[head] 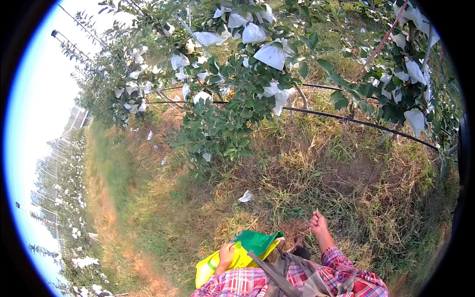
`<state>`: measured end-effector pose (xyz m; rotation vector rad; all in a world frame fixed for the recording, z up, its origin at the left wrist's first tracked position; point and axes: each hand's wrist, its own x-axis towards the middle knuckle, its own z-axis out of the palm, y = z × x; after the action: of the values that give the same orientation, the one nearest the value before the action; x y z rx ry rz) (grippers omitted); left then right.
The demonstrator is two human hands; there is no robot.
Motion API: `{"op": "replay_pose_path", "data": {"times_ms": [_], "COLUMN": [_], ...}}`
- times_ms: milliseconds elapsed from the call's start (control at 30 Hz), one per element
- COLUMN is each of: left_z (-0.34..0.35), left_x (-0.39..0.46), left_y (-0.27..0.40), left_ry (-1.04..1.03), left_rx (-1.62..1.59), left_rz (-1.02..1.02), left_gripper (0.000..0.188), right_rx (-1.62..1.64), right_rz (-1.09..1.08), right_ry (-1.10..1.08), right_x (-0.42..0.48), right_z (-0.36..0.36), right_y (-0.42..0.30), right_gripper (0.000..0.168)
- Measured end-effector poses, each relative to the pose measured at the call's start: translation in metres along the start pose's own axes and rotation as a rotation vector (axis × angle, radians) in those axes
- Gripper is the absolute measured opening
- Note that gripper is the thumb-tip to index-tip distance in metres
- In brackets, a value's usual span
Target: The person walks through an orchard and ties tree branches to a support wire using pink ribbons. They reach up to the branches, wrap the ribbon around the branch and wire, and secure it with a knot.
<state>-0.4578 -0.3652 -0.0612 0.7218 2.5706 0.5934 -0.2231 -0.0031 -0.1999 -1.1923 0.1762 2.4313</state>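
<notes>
At the lower middle, my left hand [226, 256] rests on a yellow and green bag [256, 243] in front of my body, its fingers at the bag's upper edge. My right hand [318, 222] is held out over the grass to the right of the bag, fingers curled together around something thin and small that I cannot make out. A grey strap [274, 274] crosses the plaid shirt. Ahead, a leafy fruit tree [222, 126] carries several white bags [271, 55] among its branches. One white scrap [245, 196] lies on the grass.
A black irrigation hose [341, 118] runs low across the tree row. More trees with white bags [415, 120] stand at the right, near a reddish cord [384, 41]. Another tree row [74, 185] runs along the far left. Dry grass covers the ground.
</notes>
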Motion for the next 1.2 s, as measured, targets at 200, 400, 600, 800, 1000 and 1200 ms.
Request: {"op": "replay_pose_path", "data": {"times_ms": [200,400,600,800,1000,1200], "left_z": [0.034,0.049,0.034,-0.06,-0.123,-0.081], "left_x": [-0.005,0.019,0.082,0.1,0.067,0.085], "left_y": [-0.019,-0.047,-0.14,-0.229,-0.291,-0.369], "left_ry": [-0.263,-0.575,-0.624,-0.594,-0.467,-0.534], "left_rx": [0.035,-0.141,-0.506,-0.96,-1.168,-1.338], "left_rz": [0.145,0.191,-0.002,-0.104,-0.133,-0.329], "left_gripper": [0.032,0.031,0.028,0.031,0.03,0.029], "right_rx": [-0.22,-0.485,-0.657,-1.168,-1.392,-1.555], "right_rz": [0.086,0.025,-0.228,-0.249,-0.32,-0.37], "right_ry": [0.199,0.337,0.38,0.228,-0.036,-0.238], "right_x": [-0.025,-0.035,-0.054,-0.047,-0.023,-0.005], "right_z": [-0.081,-0.09,0.007,0.094,0.17,0.199], "right_y": [0.055,0.094,0.151,0.242,0.32,0.355], "right_gripper": [0.018,0.015,0.015,0.018,0.017,0.018]}}
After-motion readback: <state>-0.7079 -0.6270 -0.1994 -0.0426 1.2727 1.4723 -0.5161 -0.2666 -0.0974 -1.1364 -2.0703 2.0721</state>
